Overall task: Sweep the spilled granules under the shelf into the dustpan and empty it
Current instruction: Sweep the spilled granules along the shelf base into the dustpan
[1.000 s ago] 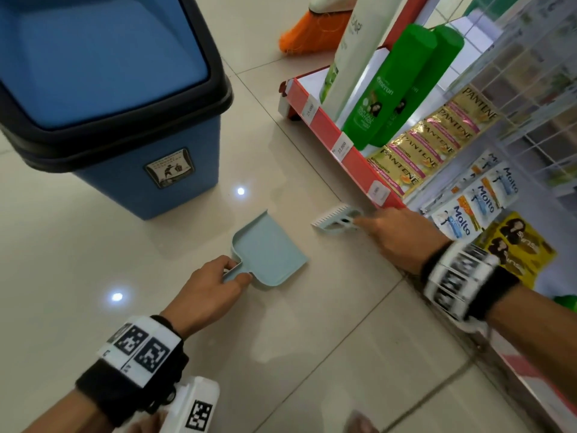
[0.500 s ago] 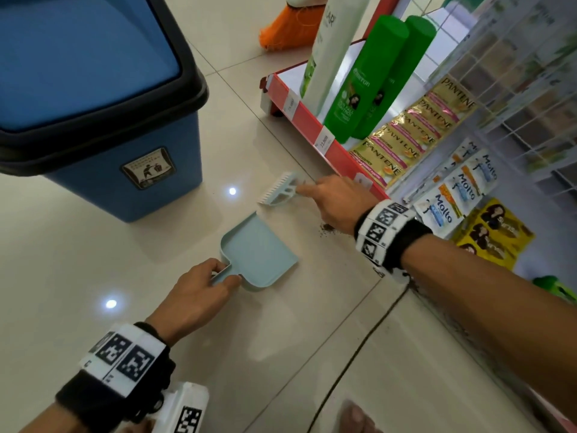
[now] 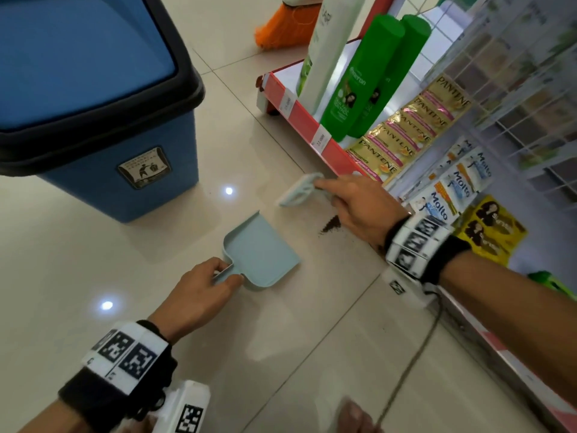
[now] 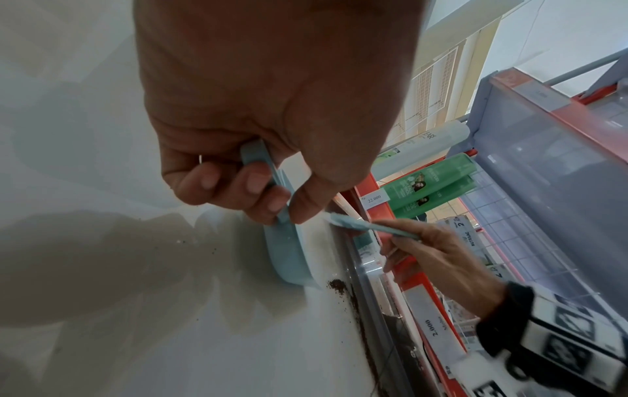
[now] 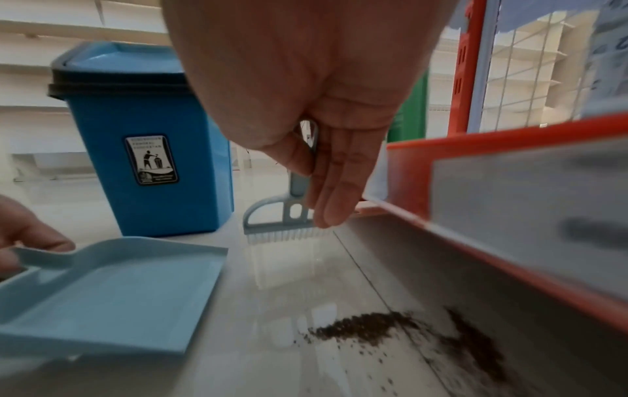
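A pale blue dustpan (image 3: 262, 253) (image 5: 112, 292) (image 4: 289, 257) lies flat on the tiled floor, its open edge toward the shelf. My left hand (image 3: 203, 285) (image 4: 258, 185) grips its short handle. My right hand (image 3: 359, 204) (image 5: 326, 150) holds a small pale blue brush (image 3: 298, 190) (image 5: 289, 217) (image 4: 360, 225) by the handle, bristles down just above the floor beside the shelf base. Dark brown granules (image 3: 331, 225) (image 5: 370, 325) (image 4: 339, 287) lie in a small heap between dustpan and shelf, trailing under the shelf edge.
A blue bin (image 3: 103, 126) (image 5: 142, 150) with a black rim and swing lid stands left of the dustpan. The red-edged shelf (image 3: 299, 117) (image 5: 509, 172) carries green bottles (image 3: 359, 79) and hanging sachets (image 3: 406, 129). An orange broom head (image 3: 287, 23) lies beyond it.
My right hand has swung the brush out along the shelf front and back near the shelf, exposing a heap of granules on the floor. The left hand keeps the dustpan in place.
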`<state>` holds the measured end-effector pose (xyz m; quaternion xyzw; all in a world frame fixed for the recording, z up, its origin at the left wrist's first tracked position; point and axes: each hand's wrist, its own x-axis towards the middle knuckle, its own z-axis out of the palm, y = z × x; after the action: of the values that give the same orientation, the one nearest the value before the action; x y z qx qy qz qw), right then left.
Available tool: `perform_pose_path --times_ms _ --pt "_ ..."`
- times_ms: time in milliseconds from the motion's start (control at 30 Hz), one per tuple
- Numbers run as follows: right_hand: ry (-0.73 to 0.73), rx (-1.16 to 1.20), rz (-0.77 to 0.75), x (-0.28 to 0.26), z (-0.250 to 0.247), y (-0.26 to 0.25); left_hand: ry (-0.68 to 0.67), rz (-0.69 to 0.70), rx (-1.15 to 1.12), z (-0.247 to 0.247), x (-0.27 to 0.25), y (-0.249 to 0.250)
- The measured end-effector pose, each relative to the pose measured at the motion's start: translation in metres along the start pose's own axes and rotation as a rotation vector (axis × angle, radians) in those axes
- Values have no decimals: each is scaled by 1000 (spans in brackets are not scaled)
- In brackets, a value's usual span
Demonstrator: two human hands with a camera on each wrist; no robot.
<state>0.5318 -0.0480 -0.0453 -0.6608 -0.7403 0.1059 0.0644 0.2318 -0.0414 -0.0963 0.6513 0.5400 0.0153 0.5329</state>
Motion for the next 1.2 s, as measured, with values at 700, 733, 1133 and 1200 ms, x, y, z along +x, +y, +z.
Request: perform_pose_path --times_ms 700,733,1133,1200 --pt "-69 26 36 -5 -1 -6 -31 7 13 6 -2 8" --pt "-99 28 60 -3 1 -7 -24 5 10 6 -2 8" --pt "-287 -5 244 -93 -18 15 -77 -4 -14 16 11 17" --pt "-271 99 287 -88 -20 10 -81 -3 -15 18 14 19"
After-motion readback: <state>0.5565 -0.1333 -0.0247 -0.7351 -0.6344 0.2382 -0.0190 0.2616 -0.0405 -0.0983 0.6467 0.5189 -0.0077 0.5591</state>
